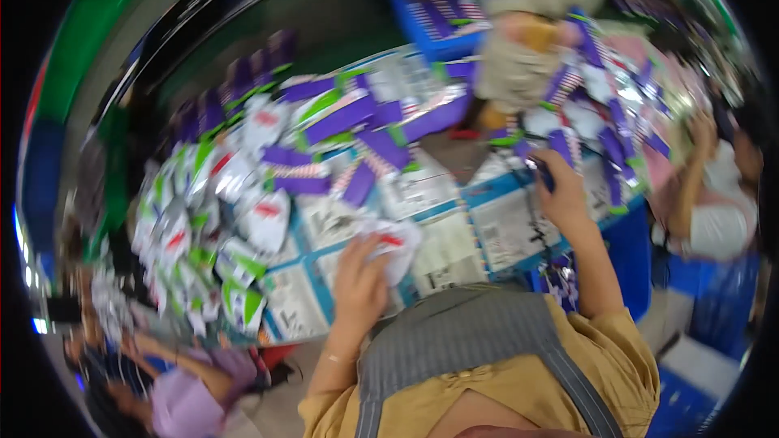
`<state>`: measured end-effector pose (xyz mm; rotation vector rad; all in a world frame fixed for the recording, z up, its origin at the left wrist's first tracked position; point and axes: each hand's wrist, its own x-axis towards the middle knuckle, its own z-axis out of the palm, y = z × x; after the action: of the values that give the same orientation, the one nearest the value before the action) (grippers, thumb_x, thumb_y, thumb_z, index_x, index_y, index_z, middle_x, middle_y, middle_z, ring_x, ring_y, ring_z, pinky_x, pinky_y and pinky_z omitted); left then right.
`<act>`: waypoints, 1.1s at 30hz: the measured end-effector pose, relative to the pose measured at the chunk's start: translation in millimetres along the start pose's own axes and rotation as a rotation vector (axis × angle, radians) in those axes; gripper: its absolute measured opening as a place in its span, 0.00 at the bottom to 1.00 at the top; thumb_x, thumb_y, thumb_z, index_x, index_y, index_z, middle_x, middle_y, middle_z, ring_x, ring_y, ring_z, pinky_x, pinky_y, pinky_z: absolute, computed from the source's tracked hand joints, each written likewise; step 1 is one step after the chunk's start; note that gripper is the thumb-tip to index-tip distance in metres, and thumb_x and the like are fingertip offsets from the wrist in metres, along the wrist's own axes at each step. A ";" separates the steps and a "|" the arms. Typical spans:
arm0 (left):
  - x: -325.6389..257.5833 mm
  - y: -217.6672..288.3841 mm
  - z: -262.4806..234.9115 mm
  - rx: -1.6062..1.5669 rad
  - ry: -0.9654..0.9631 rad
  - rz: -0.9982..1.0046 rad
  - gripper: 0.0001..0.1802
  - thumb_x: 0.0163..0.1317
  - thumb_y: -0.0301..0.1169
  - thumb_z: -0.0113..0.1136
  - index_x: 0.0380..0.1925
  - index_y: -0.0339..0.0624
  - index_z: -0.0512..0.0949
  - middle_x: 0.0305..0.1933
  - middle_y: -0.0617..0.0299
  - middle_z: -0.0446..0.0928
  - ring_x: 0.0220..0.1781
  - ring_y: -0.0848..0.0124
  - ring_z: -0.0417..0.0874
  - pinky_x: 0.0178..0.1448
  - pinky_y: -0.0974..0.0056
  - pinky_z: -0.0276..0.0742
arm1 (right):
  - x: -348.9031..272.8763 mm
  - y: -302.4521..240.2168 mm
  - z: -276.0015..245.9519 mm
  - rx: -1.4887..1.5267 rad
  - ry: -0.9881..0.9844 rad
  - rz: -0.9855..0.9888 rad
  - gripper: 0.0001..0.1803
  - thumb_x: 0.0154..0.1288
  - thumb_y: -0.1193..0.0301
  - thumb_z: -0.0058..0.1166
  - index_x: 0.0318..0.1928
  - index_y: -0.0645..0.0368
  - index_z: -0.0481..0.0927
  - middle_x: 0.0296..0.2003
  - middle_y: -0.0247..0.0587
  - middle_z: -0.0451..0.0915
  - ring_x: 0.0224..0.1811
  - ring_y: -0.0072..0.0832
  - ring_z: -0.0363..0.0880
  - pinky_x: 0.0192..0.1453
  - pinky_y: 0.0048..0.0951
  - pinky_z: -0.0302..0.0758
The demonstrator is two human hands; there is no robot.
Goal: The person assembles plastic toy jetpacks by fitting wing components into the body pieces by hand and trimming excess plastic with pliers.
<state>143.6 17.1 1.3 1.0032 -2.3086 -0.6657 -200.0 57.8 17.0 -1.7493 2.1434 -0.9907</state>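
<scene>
White packet (402,253) sits just below frame centre against the left hand (359,285), perhaps steadied there; blur hides whether its fingers pinch. Right of centre, the right hand (564,196) curls snugly around a dark object (543,176), seemingly for control.

Packet pile (207,211) is filling L end of bench (442,255), w/ mid-bench boxes (345,119) lying just R of it, other boxes (610,150) farther R. Bin (436,50) w/ contents is standing behind; single packet (401,253) is lying nr front edge, at L hand (359,285).
</scene>
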 end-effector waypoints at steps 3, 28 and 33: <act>8.2 -6.4 9.0 0.155 -0.069 0.094 0.15 0.43 0.18 0.57 0.34 0.41 0.78 0.53 0.54 0.73 0.60 0.45 0.67 0.62 0.49 0.65 | 0.8 5.7 -12.0 0.077 0.072 0.229 0.12 0.62 0.79 0.48 0.47 0.61 0.74 0.36 0.43 0.80 0.33 0.28 0.79 0.39 0.28 0.74; 18.6 24.4 49.7 0.169 -0.061 0.219 0.30 0.45 0.42 0.68 0.50 0.49 0.75 0.59 0.53 0.68 0.54 0.58 0.72 0.50 0.56 0.65 | 30.2 -15.3 -65.4 0.201 0.049 0.160 0.28 0.60 0.79 0.47 0.63 0.60 0.62 0.59 0.45 0.69 0.62 0.31 0.66 0.65 0.30 0.60; 33.3 32.4 34.5 -0.128 0.108 0.389 0.28 0.46 0.30 0.66 0.51 0.44 0.73 0.58 0.49 0.69 0.54 0.55 0.74 0.51 0.56 0.72 | -53.3 -9.5 -100.3 0.298 -0.266 0.199 0.36 0.59 0.77 0.49 0.68 0.61 0.53 0.67 0.49 0.56 0.67 0.35 0.58 0.66 0.32 0.58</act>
<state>85.9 18.9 5.0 0.4977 -2.2439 -0.5738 -232.3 143.3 85.1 -1.4101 1.8524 -0.9118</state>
